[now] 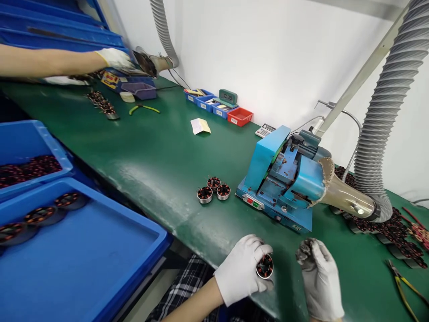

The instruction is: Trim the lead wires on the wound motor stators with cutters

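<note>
My left hand (246,270), in a white glove, grips a motor stator (264,266) with copper windings and a silver rim near the table's front edge. To its right, my right hand (320,277) is raised with curled fingers in a white glove blackened at the fingertips. What the right fingers hold, if anything, is hidden. Three more stators (213,188) stand close together on the green table (161,152), beyond my left hand. A blue machine (278,183) with red and green buttons stands just past both hands.
A grey ducted hose (378,116) joins the machine. Stators (385,232) crowd the right side beside yellow-handled pliers (404,286). A blue tray (100,264) holding several stators lies at left. Small bins (239,116) line the wall. A co-worker's gloved hand (115,58) works at upper left.
</note>
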`<state>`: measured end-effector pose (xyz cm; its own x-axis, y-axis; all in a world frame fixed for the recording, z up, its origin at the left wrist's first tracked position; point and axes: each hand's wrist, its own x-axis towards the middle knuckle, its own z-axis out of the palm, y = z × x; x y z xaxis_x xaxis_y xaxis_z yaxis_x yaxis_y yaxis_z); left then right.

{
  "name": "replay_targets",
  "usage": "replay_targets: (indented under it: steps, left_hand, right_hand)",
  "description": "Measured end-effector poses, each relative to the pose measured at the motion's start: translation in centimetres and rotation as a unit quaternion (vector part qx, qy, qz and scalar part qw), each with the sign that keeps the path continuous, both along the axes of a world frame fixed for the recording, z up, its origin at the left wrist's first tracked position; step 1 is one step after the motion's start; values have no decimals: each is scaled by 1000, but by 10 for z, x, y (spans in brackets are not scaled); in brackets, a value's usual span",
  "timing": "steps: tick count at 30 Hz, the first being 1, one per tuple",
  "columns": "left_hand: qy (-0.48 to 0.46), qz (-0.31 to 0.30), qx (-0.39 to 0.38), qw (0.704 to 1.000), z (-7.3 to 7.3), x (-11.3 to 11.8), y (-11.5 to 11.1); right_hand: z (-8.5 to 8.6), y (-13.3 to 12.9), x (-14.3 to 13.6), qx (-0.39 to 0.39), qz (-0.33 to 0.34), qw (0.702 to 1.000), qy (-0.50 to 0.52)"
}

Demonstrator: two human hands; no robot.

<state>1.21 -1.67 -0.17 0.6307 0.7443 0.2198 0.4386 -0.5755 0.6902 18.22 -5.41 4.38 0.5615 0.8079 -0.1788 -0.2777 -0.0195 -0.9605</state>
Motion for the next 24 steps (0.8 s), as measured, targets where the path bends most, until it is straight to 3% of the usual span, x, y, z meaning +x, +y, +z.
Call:
replay_targets:
  steps: [2, 4, 5, 7, 9, 13, 15, 16, 18, 20, 22, 24]
  left_hand:
    - [-20, -7, 4, 1000, -1, -2, 1]
    - [-36, -42, 7, 998, -2, -4, 5]
    - [-41, -64, 7, 997, -2, -6, 7]
    - [-44, -94, 3, 995, -3, -8, 11]
    - [-40, -99, 3, 994, -3, -8, 13]
    - [-27, -66, 13, 997, -3, -8, 9]
    - [-12, -61, 16, 998, -3, -8, 7]
    - [-3, -64, 18, 998, -3, -7, 6]
    - [10, -72, 25, 997, -3, -7, 6]
    - [15, -75, 32, 997, -3, -6, 7]
    - [15, -75, 37, 996, -4, -5, 8]
    - [16, -70, 36, 997, -4, -4, 8]
  right_hand:
    - [-1, -7, 7, -35, -21, 991, -125]
    - [-11, -16, 9, -54, 70, 956, -280]
    - [-17, -21, 8, -41, 135, 924, -356]
    - [-28, -28, 4, 6, 236, 832, -502]
    - [-33, -31, -1, 26, 286, 720, -632]
    - [-25, -33, -14, -18, 284, 517, -807]
    - [-19, -34, -23, -35, 254, 451, -855]
    - [-17, -34, -26, -39, 241, 433, -868]
    - [-15, -35, -32, -50, 221, 425, -877]
    - [-17, -35, -34, -59, 223, 447, -864]
    - [-20, -33, -31, -75, 245, 493, -831]
    - [-21, -30, -25, -104, 281, 582, -756]
